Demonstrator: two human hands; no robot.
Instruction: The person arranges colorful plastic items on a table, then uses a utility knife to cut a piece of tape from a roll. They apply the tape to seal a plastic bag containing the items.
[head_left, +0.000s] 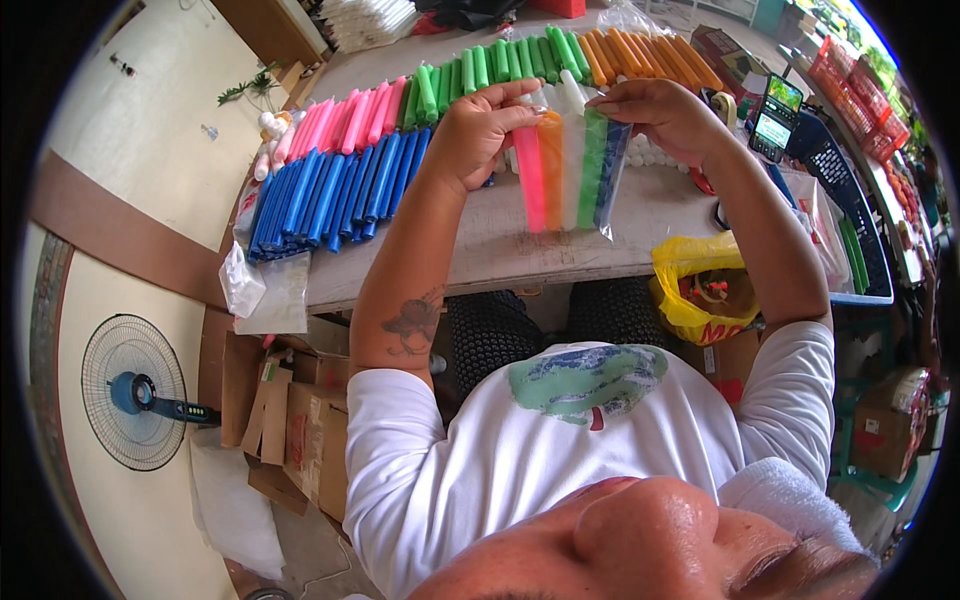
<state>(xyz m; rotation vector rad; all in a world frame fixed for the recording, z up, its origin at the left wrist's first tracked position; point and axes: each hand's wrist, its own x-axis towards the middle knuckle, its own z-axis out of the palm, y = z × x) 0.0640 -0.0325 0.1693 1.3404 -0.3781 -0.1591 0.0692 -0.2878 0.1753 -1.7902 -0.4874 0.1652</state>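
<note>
Both my hands hold a clear plastic bag (607, 230) upright above the near part of the table. Through its film show a pink candle (529, 185), an orange candle (551, 175), a green candle (591, 170), a blue candle (612, 165) and white between them. A white candle (573, 92) sticks out of the bag's top. My left hand (490, 132) pinches the top left corner, beside the pink and orange candles. At the top right corner, my right hand (668, 118) grips the bag by the blue candle.
On the table (470, 250) lie rows of blue candles (335, 195), pink candles (345, 120), green candles (490, 65) and orange candles (650, 55). A yellow bag (690, 260) hangs at the front edge. A phone (775, 115) and blue crate (835, 190) stand right; a fan (135, 392) stands left.
</note>
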